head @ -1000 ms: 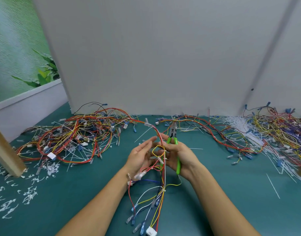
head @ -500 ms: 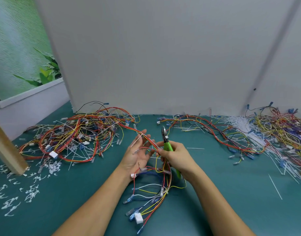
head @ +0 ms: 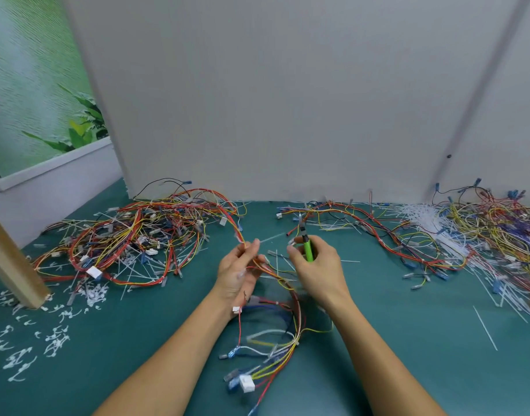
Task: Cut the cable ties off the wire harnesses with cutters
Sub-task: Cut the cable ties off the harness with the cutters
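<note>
My left hand [head: 238, 273] holds a harness of red, yellow and blue wires [head: 289, 298] over the green table, fingers curled round the bundle near its top. The harness runs down toward me and ends in white and blue connectors [head: 246, 382]. My right hand [head: 317, 267] grips green-handled cutters [head: 306, 244], jaws pointing up and away, just right of the bundle and apart from it. I cannot make out a cable tie on the held stretch.
A big heap of harnesses [head: 131, 238] lies at the left, another heap [head: 495, 232] at the right with loose white ties [head: 420, 217]. Cut tie scraps [head: 56, 340] litter the near left. A wooden post [head: 11, 265] stands at left; a grey wall behind.
My hands have moved apart. The cutters have shifted right, away from the bundle, and the left hand has slid up along the harness, which now lies stretched out toward me.
</note>
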The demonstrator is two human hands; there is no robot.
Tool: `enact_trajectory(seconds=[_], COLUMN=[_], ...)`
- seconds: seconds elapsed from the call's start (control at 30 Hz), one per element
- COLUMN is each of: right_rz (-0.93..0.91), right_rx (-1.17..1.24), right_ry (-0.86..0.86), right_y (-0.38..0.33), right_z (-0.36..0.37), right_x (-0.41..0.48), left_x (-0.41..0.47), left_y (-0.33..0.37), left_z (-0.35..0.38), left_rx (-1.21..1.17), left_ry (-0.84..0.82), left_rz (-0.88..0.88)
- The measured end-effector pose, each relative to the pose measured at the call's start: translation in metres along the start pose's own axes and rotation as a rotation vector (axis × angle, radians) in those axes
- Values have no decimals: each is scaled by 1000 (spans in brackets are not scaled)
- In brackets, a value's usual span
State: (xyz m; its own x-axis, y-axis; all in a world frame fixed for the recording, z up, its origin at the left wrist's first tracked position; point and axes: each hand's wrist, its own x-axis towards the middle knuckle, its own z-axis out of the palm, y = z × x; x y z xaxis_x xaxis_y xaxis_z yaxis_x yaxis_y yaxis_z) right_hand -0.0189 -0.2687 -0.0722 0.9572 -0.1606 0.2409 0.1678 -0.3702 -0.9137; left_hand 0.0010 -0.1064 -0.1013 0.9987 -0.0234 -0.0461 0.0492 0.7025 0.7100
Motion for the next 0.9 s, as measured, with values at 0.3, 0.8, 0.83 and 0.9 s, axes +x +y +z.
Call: enact_trajectory(seconds=[0.3,0.8,0.83,0.9], right_rz=[24,-251,-267,-282], right_rx=[136,-103,-97,-89], right_ry=[-256,-285,-269,-247], right_y=[-8,-2,-2,-1], right_z=[6,5,7,8], right_x=[-10,-12,-13,-13], left_x=[-5,-14,-13,-13], left_y=[-20,-25,-25,-24], left_z=[1,10,8,7], left_rx=[679,890,926,1007], left_ry=[-56,-154,-158,-144], left_rz=[188,185,192,209])
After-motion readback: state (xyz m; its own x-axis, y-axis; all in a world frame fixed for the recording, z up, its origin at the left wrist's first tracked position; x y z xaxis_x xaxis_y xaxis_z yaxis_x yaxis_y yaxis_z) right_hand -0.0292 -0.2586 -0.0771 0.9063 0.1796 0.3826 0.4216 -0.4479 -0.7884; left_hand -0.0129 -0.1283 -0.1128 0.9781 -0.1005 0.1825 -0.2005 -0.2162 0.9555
